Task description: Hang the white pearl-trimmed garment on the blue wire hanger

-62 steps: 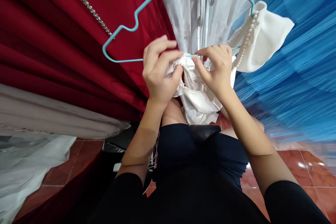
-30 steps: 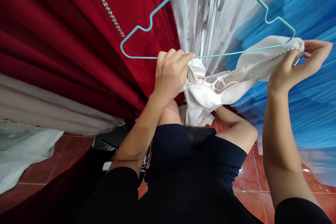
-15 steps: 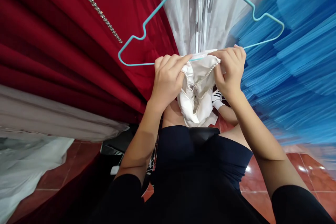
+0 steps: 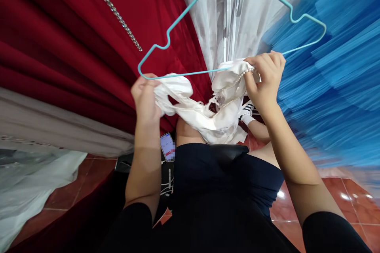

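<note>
The person stands among hanging gowns with a teal wire hanger (image 4: 190, 74) in front of them, its bottom bar running nearly level across the middle of the frame, rising a little to the right, its hook end out of sight past the top edge. Draped under and over that bar is a small white satin garment (image 4: 202, 112) edged with a pearl trim (image 4: 234, 83).

The left hand (image 4: 145, 99), left of centre, has its grip closed on one end of the garment, right at the hanger's left corner. The right hand (image 4: 265, 79), right of centre, pinches the other end with the trim against the bar. Held apart like this, the cloth is stretched sideways, so its long axis lies left to right along the bar, with the middle sagging toward the person's lap. It looks held that way to spread it along the hanger.

A red gown (image 4: 74, 47) with a rhinestone strap (image 4: 118, 16) fills the upper left, blue tulle (image 4: 335, 87) the right, and a phone (image 4: 168, 146) shows below the left wrist.
</note>
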`<action>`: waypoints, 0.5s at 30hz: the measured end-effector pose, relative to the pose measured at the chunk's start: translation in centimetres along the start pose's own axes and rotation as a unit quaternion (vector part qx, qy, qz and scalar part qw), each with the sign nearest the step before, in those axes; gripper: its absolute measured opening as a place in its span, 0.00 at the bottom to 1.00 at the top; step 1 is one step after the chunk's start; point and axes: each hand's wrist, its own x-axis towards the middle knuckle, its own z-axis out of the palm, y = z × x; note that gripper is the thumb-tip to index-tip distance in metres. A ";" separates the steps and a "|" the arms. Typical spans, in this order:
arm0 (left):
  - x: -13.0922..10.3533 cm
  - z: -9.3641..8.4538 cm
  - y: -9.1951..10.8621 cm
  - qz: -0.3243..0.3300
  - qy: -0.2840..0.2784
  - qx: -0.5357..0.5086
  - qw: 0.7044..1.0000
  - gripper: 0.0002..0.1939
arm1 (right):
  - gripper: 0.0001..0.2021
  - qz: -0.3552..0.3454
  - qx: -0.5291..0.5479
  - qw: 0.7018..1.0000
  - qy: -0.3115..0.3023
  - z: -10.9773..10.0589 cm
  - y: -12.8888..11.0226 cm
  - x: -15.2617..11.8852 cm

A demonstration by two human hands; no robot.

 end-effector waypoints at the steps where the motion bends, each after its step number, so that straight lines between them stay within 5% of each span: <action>1: 1.1 -0.5 0.6 0.002 0.077 -0.030 0.997 0.06 | 0.12 0.000 0.000 1.000 0.002 -0.1 0.0 -0.1; 4: 3.2 -1.0 3.8 0.095 0.132 -0.012 0.987 0.04 | 0.13 -0.008 0.001 1.000 0.015 -0.1 -0.1 -0.3; 8: 4.1 0.0 7.6 0.173 0.080 0.158 0.969 0.06 | 0.14 -0.018 0.008 0.999 0.030 0.7 -0.4 -0.6; 11: 4.5 1.0 8.5 0.196 0.073 0.245 0.947 0.06 | 0.14 -0.021 0.002 0.999 0.036 1.3 -0.8 -0.6; 13: 4.7 2.0 8.8 0.217 0.077 0.237 0.944 0.02 | 0.14 -0.025 -0.003 0.999 0.035 1.7 -1.0 -0.7; 15: 4.9 3.0 9.1 0.242 0.067 0.211 0.945 0.08 | 0.14 -0.025 -0.005 0.999 0.031 1.9 -1.0 -0.7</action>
